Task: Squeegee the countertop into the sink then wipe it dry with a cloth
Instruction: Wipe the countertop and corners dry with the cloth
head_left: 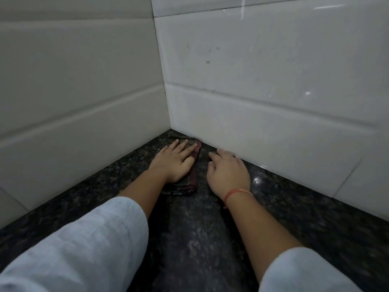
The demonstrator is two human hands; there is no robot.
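A dark folded cloth (192,178) with maroon edging lies flat on the black speckled countertop (200,239), close to the inner corner of the tiled walls. My left hand (174,160) presses down on it with fingers spread, covering most of it. Just to its right, my right hand (228,173) rests on the bare counter with fingers slightly curled against the base of the right wall, holding nothing. An orange thread circles the right wrist. Neither a squeegee nor a sink is in view.
White tiled walls meet at a corner (168,114) just beyond the hands, one on the left (73,91) and one on the right (273,81). The counter runs toward me and out to the right along the wall.
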